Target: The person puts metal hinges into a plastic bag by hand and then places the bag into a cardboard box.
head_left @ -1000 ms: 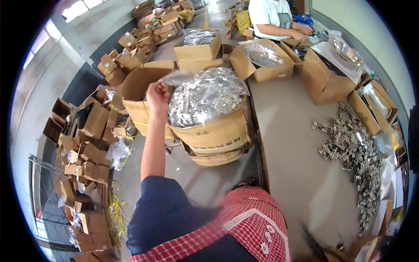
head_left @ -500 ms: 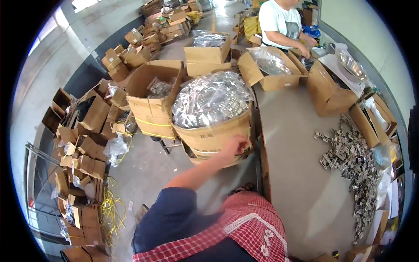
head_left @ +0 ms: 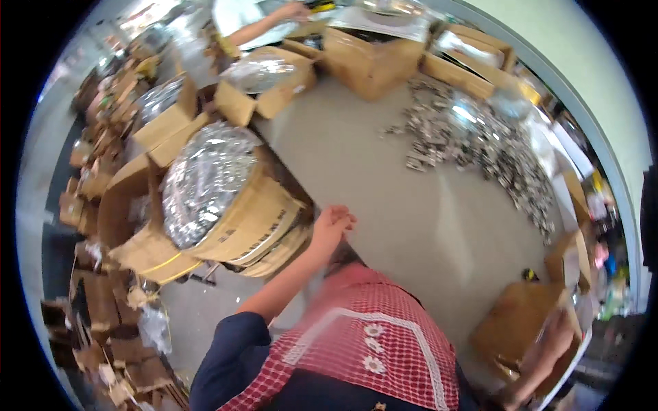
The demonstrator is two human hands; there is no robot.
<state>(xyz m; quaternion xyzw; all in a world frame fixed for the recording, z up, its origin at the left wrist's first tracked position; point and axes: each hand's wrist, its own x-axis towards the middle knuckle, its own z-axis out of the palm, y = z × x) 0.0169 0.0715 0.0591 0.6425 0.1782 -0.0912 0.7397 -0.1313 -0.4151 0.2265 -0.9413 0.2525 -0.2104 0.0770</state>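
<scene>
My left hand point(head_left: 334, 225) is over the near left edge of the grey table point(head_left: 356, 157), fingers loosely bent and apart, with nothing seen in them. Beside that forearm stands a big carton point(head_left: 253, 219) heaped with clear plastic bags of small shiny parts point(head_left: 209, 178). At the lower right, my right hand point(head_left: 558, 332) reaches to the side of a brown cardboard box point(head_left: 514, 315). Motion smears its fingers, so whether it holds anything cannot be made out. Across the table lies a loose pile of small metal parts point(head_left: 473, 137).
Open cartons point(head_left: 373, 61) line the table's far side, one box point(head_left: 257, 79) holding a clear bag. At the top, a person's arm point(head_left: 264, 24) reaches over the boxes. Stacked cardboard point(head_left: 103, 301) fills the left floor. A small box point(head_left: 572, 257) stands on the right.
My view has swung to the right, so the bagged carton sits further left. My left hand has moved from in front of that carton to the table edge. My right hand has come into view.
</scene>
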